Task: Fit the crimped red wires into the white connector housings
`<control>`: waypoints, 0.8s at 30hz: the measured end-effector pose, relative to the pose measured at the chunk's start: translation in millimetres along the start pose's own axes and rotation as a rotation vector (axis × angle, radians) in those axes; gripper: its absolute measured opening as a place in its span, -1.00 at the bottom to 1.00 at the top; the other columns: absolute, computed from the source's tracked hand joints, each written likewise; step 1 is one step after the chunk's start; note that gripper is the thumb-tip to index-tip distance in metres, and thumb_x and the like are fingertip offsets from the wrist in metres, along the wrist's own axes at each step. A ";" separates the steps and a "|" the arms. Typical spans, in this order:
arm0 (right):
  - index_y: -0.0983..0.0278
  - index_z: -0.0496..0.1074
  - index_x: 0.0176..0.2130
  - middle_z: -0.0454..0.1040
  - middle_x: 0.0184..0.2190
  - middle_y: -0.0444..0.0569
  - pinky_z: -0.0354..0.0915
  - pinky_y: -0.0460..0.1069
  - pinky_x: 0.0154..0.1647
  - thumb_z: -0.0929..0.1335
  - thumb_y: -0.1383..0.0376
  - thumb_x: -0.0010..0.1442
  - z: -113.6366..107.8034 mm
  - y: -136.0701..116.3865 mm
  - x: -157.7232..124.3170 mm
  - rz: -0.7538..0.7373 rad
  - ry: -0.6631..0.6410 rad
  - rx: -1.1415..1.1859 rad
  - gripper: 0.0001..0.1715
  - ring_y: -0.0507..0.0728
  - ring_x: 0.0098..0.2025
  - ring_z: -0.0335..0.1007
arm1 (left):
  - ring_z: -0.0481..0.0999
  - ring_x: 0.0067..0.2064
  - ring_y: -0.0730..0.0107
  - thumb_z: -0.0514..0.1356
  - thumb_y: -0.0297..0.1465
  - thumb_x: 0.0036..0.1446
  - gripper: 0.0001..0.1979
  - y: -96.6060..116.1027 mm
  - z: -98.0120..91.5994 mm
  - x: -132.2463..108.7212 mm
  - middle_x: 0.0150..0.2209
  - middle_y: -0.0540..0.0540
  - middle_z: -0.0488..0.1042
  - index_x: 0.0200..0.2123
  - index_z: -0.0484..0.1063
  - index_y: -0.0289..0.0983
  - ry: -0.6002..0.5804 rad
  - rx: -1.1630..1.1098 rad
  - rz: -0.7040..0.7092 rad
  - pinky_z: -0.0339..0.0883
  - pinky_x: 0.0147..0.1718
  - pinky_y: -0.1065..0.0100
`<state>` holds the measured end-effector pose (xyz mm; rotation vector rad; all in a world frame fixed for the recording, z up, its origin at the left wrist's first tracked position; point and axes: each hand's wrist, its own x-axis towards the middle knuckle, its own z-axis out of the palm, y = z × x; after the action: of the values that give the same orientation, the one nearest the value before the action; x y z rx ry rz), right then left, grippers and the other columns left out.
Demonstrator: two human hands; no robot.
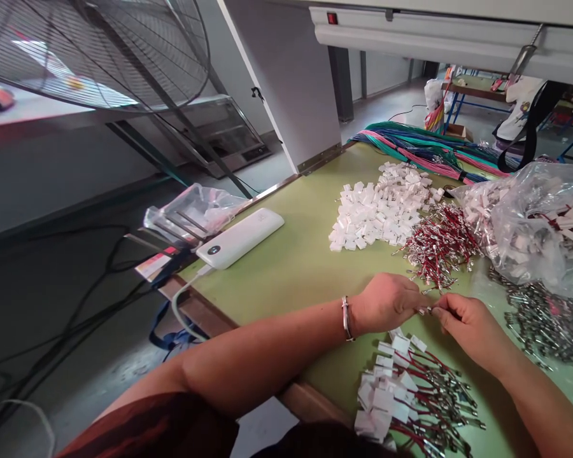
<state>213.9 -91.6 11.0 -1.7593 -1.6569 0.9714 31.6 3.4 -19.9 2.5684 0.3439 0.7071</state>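
Note:
My left hand [386, 300] and my right hand [463, 324] meet over the green table [286, 267], both pinched on a small metal-tipped wire piece [427, 310] between them. A bracelet sits on my left wrist. Just beyond my fingers lies a heap of red wires with metal terminals [437, 245]. Behind that is a pile of white plastic connectors [382, 210]. Below my hands lies a bundle of red wires fitted with white connectors [405, 394].
A clear bag of parts [535, 222] and loose metal terminals [539, 315] sit at the right. A white power bank [241, 236] with a cable lies at the table's left edge beside a plastic bag [191, 213]. Coloured wire bundles [420, 146] lie at the back. A large fan [100, 51] stands left.

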 end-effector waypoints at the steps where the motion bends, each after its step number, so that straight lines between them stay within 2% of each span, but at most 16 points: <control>1: 0.25 0.36 -0.53 0.39 -0.65 -0.15 0.18 -0.09 -0.56 0.25 0.19 0.19 0.3 2.3 0.9 0.011 0.004 -0.009 -0.69 0.02 -0.58 0.26 | 0.49 -0.37 0.45 0.09 -0.50 0.23 -0.75 -2.2 -1.5 1.1 -0.44 -0.03 0.51 -0.19 0.56 -0.19 0.000 -0.013 0.010 0.38 -0.37 0.43; 3: 0.26 0.42 -0.48 0.45 -0.60 -0.12 0.22 -0.07 -0.52 0.25 0.21 0.21 1.8 4.9 2.3 -0.003 0.039 -0.070 -0.70 0.03 -0.55 0.30 | 0.50 -0.23 0.39 0.10 -0.48 0.26 -0.77 -7.2 -7.3 3.5 -0.31 -0.10 0.54 -0.11 0.52 -0.22 0.044 -0.056 0.023 0.42 -0.22 0.35; 6: 0.25 0.53 -0.36 0.56 -0.48 -0.05 0.27 -0.03 -0.42 0.28 0.26 0.21 4.4 1.5 1.4 -0.086 0.096 -0.234 -0.75 0.06 -0.48 0.38 | 0.46 -0.06 0.31 0.02 -0.43 0.33 -0.72 -12.8 -18.4 5.0 -0.11 -0.19 0.52 0.02 0.43 -0.26 0.217 -0.099 -0.028 0.39 -0.05 0.18; 8: 0.23 0.56 -0.33 0.58 -0.45 -0.03 0.27 -0.02 -0.42 0.30 0.24 0.21 1.1 -4.1 -1.1 -0.115 0.111 -0.338 -0.76 0.06 -0.48 0.39 | 0.48 -0.19 0.37 -0.03 -0.41 0.35 -0.69 -13.4 -22.9 4.2 -0.22 -0.15 0.53 0.04 0.41 -0.28 0.267 -0.134 -0.134 0.41 -0.16 0.27; 10: 0.21 0.56 -0.37 0.55 -0.52 -0.06 0.22 -0.03 -0.48 0.29 0.21 0.23 -11.1 -7.8 -3.6 -0.103 0.159 -0.431 -0.72 0.04 -0.55 0.34 | 0.47 -0.29 0.42 -0.05 -0.37 0.36 -0.70 -11.5 -24.1 3.1 -0.30 -0.10 0.52 -0.01 0.43 -0.28 0.216 -0.154 -0.208 0.39 -0.27 0.35; 12: 0.21 0.52 -0.48 0.46 -0.64 -0.10 0.13 -0.04 -0.55 0.25 0.19 0.25 -32.2 -4.9 -5.4 -0.043 0.223 -0.548 -0.63 0.02 -0.62 0.24 | 0.42 -0.40 0.46 0.00 -0.34 0.33 -0.73 -8.8 -23.6 3.0 -0.40 -0.04 0.48 -0.07 0.43 -0.29 0.128 -0.136 -0.279 0.34 -0.37 0.40; 14: 0.20 0.45 -0.57 0.38 -0.71 -0.13 0.04 -0.05 -0.60 0.26 0.19 0.24 -56.7 6.5 -5.5 0.088 0.240 -0.689 -0.60 0.03 -0.66 0.19 | 0.30 -0.52 0.51 0.04 -0.32 0.29 -0.76 -6.8 -23.8 4.2 -0.53 0.05 0.38 -0.10 0.40 -0.30 0.052 -0.136 -0.336 0.25 -0.49 0.44; 15: 0.20 0.46 -0.55 0.40 -0.69 -0.11 0.03 -0.04 -0.60 0.28 0.20 0.22 -67.4 15.0 -4.7 0.153 0.270 -0.765 -0.64 0.05 -0.65 0.21 | 0.26 -0.54 0.51 0.04 -0.30 0.29 -0.76 -6.5 -24.5 5.2 -0.55 0.07 0.33 -0.12 0.39 -0.30 0.033 -0.160 -0.345 0.22 -0.52 0.45; 18: 0.21 0.54 -0.32 0.53 -0.51 0.00 0.07 -0.02 -0.54 0.28 0.27 0.19 -85.7 44.1 1.1 0.264 0.332 -0.950 -0.77 0.13 -0.55 0.34 | 0.27 -0.48 0.50 -0.09 -0.29 0.35 -0.69 -7.8 -27.9 7.3 -0.50 0.01 0.32 -0.19 0.39 -0.31 0.041 -0.295 -0.298 0.25 -0.49 0.45; 21: 0.18 0.51 -0.05 0.57 -0.35 0.09 0.10 0.00 -0.50 0.27 0.24 0.22 -85.5 63.7 8.7 0.258 0.324 -1.055 -0.65 0.18 -0.49 0.42 | 0.27 -0.47 0.50 -0.16 -0.30 0.38 -0.60 -10.7 -28.5 7.2 -0.50 -0.01 0.30 -0.25 0.42 -0.31 0.031 -0.385 -0.330 0.26 -0.48 0.46; 24: 0.19 0.50 -0.04 0.56 -0.35 0.10 0.10 -0.01 -0.50 0.25 0.20 0.26 -80.3 66.3 13.4 0.263 0.324 -1.117 -0.65 0.17 -0.48 0.42 | 0.31 -0.45 0.51 -0.11 -0.32 0.35 -0.63 -13.2 -23.4 6.0 -0.46 -0.02 0.37 -0.29 0.44 -0.32 0.007 -0.378 -0.394 0.27 -0.45 0.46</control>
<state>317.8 -77.8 5.1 -2.6691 -1.8991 -0.3013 22.6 25.3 -5.8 2.0606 0.6309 0.5702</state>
